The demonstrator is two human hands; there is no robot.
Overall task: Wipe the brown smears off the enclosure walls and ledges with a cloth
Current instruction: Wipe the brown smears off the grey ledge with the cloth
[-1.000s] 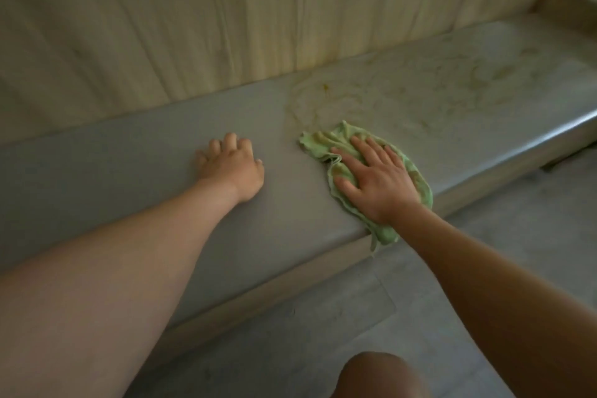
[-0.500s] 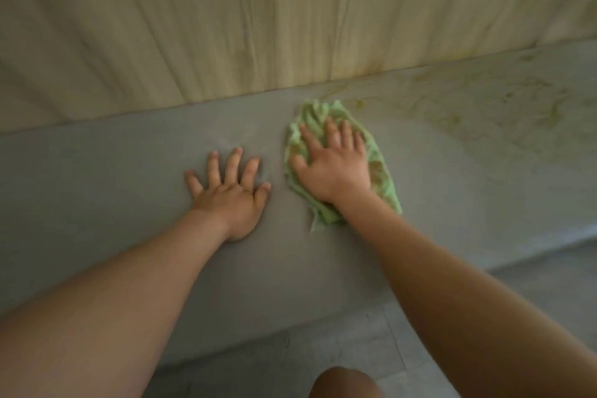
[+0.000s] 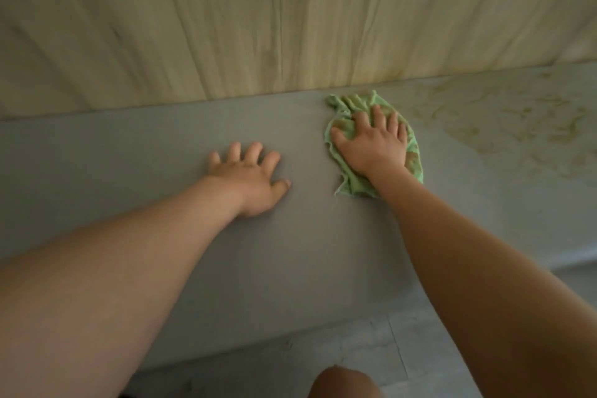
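Observation:
A grey ledge (image 3: pixel 135 152) runs along the foot of a pale wood-grain wall (image 3: pixel 290 16). My right hand (image 3: pixel 371 142) presses flat, fingers spread, on a crumpled green cloth (image 3: pixel 350 182) that lies on the ledge close to the wall; the cloth carries brown stains. Brown smears (image 3: pixel 504 119) cover the ledge to the right of the cloth. My left hand (image 3: pixel 250 178) rests palm down on the bare ledge, left of the cloth and apart from it.
The ledge's front edge drops to a grey tiled floor (image 3: pixel 349 359) at the bottom. My knee (image 3: pixel 344 383) shows at the bottom edge. The ledge left of my left hand looks free of smears.
My right hand has pushed the cloth from near the ledge's front edge up toward the wall. My left hand has stayed planted on the ledge. The view has shifted closer to the wall.

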